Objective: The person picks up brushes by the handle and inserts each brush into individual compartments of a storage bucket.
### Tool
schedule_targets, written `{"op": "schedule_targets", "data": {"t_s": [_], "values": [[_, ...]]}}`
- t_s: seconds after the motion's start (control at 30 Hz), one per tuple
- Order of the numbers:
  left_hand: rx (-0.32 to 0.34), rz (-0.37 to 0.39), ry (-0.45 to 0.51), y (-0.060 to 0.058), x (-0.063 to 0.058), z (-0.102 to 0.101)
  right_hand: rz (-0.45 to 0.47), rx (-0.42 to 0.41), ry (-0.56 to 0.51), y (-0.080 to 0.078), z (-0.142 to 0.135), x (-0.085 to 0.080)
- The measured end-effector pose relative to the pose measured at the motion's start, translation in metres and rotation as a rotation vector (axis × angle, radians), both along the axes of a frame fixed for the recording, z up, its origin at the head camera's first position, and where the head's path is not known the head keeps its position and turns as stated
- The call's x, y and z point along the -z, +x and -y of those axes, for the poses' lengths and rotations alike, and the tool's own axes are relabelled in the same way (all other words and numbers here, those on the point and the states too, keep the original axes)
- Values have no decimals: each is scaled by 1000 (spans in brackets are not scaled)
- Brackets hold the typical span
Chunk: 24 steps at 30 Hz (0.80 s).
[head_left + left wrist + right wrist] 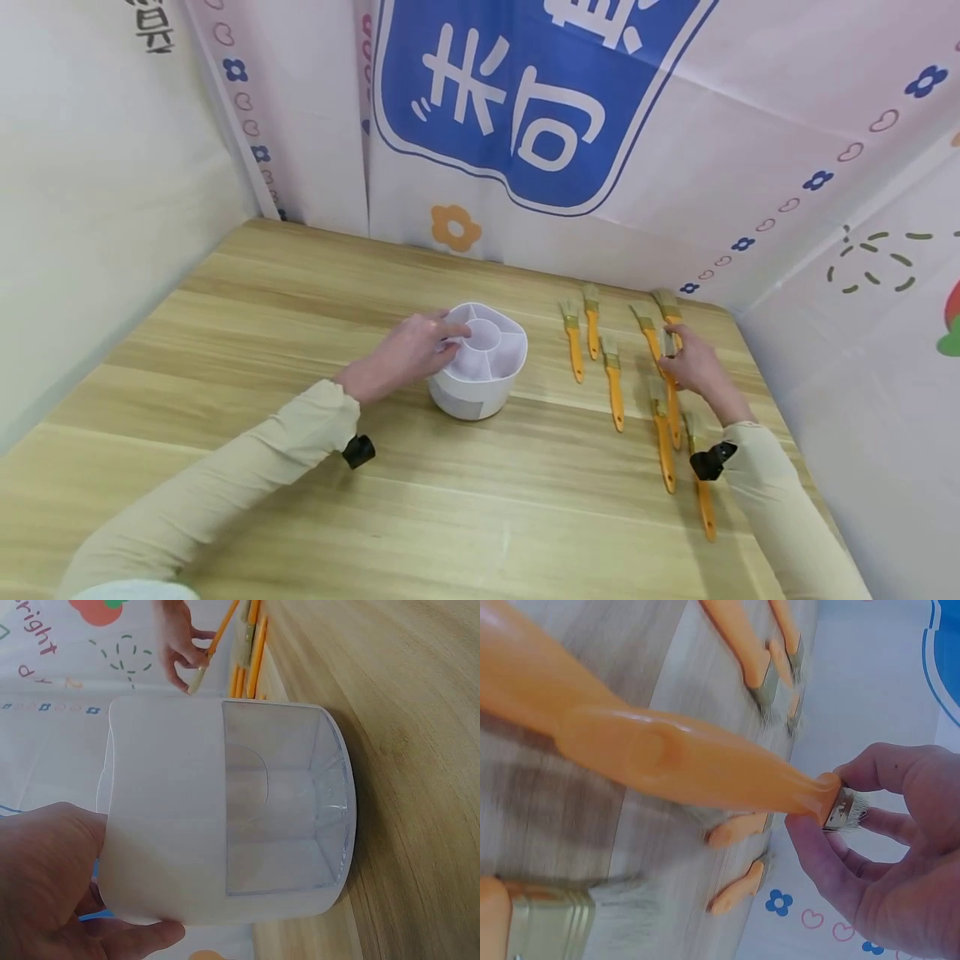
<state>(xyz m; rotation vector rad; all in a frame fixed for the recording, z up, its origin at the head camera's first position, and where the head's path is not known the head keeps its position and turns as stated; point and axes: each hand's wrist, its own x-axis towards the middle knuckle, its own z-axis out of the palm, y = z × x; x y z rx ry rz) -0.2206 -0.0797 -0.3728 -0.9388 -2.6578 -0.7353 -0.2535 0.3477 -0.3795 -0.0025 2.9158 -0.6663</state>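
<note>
A white round organizer [468, 404] with several compartments around a central ring stands upright on the table. My left hand [408, 346] grips its rim on the left, with a finger over the inner ring. The left wrist view shows the organizer's clear window [289, 802] in the outer wall, and no brush shows behind it. Over at the right, my right hand [697, 367] pinches a paintbrush with an orange handle [705, 761] near its metal ferrule, fingers close to the pale bristles. The held brush is raised above the tabletop, handle toward me.
Several more orange-handled paintbrushes lie around the right hand, among them one brush [615, 392] nearer the organizer and another [705, 500] close to the right wrist. Printed cloth walls [315, 167] enclose the wooden table [225, 350] at the back and sides.
</note>
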Motion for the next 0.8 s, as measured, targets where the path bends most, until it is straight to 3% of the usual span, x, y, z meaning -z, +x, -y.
{"op": "schedule_targets", "data": {"t_s": [0.4, 0.8], "values": [[4, -38, 5, -2, 2, -1, 6, -16, -27, 3, 13, -3], [8, -18, 1, -2, 1, 0, -27, -52, -52, 9, 38, -3]]}}
